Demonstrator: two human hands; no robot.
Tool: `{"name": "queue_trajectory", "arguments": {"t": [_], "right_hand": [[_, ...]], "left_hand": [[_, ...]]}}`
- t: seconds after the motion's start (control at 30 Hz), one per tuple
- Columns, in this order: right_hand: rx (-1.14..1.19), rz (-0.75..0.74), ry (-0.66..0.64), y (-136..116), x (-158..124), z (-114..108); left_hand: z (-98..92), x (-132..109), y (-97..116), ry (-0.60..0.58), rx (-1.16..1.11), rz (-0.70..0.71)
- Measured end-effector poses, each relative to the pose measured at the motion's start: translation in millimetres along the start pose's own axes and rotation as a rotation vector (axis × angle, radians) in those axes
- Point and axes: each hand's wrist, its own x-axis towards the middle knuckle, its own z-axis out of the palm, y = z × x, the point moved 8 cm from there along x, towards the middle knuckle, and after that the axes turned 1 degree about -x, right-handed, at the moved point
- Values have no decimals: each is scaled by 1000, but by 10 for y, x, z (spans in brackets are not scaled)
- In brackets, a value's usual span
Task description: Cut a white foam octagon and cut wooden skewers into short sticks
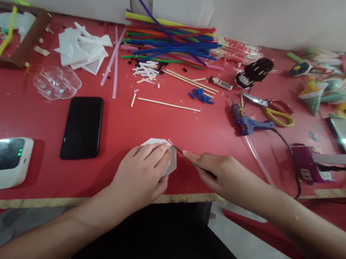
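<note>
Near the front edge of the red table, my left hand [144, 169] lies over a white many-sided piece of card or foam [172, 162], fingers close together and bent onto it, covering most of it. My right hand [210, 166] is closed around a slim dark knife-like tool [177, 149], forefinger stretched along it. The tool's tip reaches the far right edge of the white piece, beside my left fingertips. Tiny pale scraps [169, 140] lie at that edge. The tool's handle is mostly hidden in my palm.
A black phone [82, 128] and a white device [7, 163] lie left. Pipe cleaners [169, 42], white scraps [82, 50] and a wooden stick [169, 104] lie beyond. Right are a glue gun [248, 119] with a cord, scissors [275, 109] and a purple box [310, 162].
</note>
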Motion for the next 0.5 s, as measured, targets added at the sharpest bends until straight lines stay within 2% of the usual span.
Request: {"name": "queue_trajectory", "arguments": {"t": [0.37, 0.5], "right_hand": [[71, 71, 25, 66, -205, -36], [80, 88, 152, 130, -245, -119]], "left_hand": [[30, -12, -35, -39, -52, 21], [-9, -68, -145, -78, -182, 41]]}}
